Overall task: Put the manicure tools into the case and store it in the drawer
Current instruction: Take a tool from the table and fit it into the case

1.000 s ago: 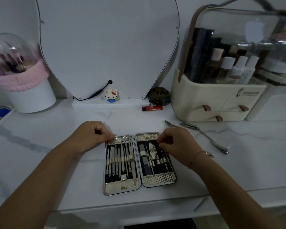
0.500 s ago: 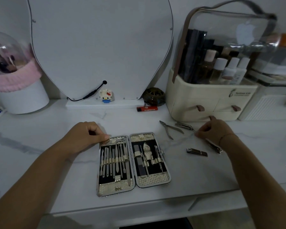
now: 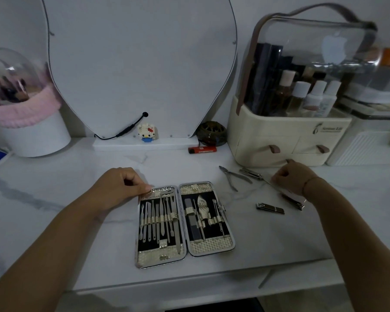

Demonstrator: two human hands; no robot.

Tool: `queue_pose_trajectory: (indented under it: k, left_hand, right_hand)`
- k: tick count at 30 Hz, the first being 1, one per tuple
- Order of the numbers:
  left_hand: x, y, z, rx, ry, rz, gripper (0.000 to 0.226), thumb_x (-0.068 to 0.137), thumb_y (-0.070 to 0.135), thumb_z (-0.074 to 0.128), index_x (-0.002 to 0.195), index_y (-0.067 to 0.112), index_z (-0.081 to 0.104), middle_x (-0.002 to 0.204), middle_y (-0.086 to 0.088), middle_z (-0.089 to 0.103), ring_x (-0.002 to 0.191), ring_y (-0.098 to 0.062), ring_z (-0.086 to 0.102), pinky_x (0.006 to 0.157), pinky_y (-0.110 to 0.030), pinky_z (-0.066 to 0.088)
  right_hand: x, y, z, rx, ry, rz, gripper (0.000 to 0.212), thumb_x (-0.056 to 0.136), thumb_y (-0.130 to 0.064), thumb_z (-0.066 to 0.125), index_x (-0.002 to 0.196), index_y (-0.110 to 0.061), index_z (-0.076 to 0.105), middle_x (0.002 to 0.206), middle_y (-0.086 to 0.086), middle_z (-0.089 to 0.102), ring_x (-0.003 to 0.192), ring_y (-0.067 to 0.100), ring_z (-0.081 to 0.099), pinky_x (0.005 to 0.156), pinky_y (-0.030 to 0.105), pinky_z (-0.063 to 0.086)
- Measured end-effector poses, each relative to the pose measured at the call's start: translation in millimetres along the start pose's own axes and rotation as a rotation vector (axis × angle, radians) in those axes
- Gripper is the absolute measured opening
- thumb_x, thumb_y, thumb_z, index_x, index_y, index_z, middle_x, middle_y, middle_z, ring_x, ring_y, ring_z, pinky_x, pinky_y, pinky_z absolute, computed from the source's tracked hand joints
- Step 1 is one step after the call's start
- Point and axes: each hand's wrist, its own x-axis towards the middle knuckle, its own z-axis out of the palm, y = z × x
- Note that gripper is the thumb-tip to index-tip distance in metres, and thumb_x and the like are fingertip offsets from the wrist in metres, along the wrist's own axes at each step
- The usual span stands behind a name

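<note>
The manicure case lies open on the white marble tabletop, with several metal tools strapped in both halves. My left hand rests curled on its top left corner, fingertips pinching the rim. Loose tools lie to the right of the case: a cuticle nipper, a nail clipper and a small nail clipper. My right hand is curled over a long thin metal tool, with its fingertips closed on the shaft.
A cream cosmetics organizer with small drawers stands just behind my right hand. A red lighter, a dark round holder, a toy figure and a large mirror stand at the back. A brush holder stands far left.
My right hand left the right half of the case and moved right to the loose tools, uncovering the small nail clipper. My left hand has stayed on the case corner.
</note>
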Motion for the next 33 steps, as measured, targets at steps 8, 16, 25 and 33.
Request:
queue_pose_trajectory:
  k: [8, 16, 25, 33]
  left_hand:
    - [2.7, -2.7, -0.2, 0.035, 0.012, -0.010, 0.017, 0.070, 0.025, 0.080, 0.061, 0.013, 0.072, 0.075, -0.005, 0.068, 0.073, -0.017, 0.062, 0.072, -0.027, 0.045]
    - [1.5, -2.2, -0.9, 0.045, 0.012, -0.024, 0.023, 0.069, 0.028, 0.080, 0.067, 0.007, 0.072, 0.077, -0.008, 0.069, 0.072, -0.015, 0.061, 0.071, -0.026, 0.046]
    - [0.6, -0.1, 1.0, -0.027, 0.040, -0.045, 0.016, 0.069, 0.017, 0.082, 0.059, 0.011, 0.071, 0.073, -0.006, 0.070, 0.069, -0.014, 0.062, 0.072, -0.028, 0.047]
    - [1.2, 0.7, 0.4, 0.016, 0.033, -0.036, 0.017, 0.069, 0.021, 0.081, 0.059, 0.014, 0.071, 0.073, -0.002, 0.069, 0.067, -0.008, 0.061, 0.067, -0.018, 0.046]
  right_hand:
    - [-38.2, -49.2, -5.2, 0.807, -0.158, -0.243, 0.016, 0.080, 0.001, 0.063, 0.091, -0.011, 0.060, 0.058, 0.003, 0.067, 0.047, 0.007, 0.059, 0.045, 0.016, 0.048]
    - [-54.1, -99.8, 25.1, 0.820, -0.299, -0.378, 0.020, 0.082, -0.001, 0.061, 0.102, -0.006, 0.060, 0.068, 0.009, 0.068, 0.051, 0.009, 0.061, 0.051, 0.018, 0.052]
    - [-47.2, -97.6, 51.0, 0.670, -0.176, -0.346, 0.008, 0.079, -0.009, 0.068, 0.087, -0.009, 0.067, 0.060, 0.002, 0.067, 0.047, 0.000, 0.057, 0.052, 0.011, 0.047]
    - [-43.7, -94.1, 50.0, 0.636, -0.166, -0.367, 0.007, 0.078, -0.009, 0.069, 0.079, -0.016, 0.067, 0.065, 0.003, 0.069, 0.051, 0.000, 0.060, 0.054, 0.010, 0.047]
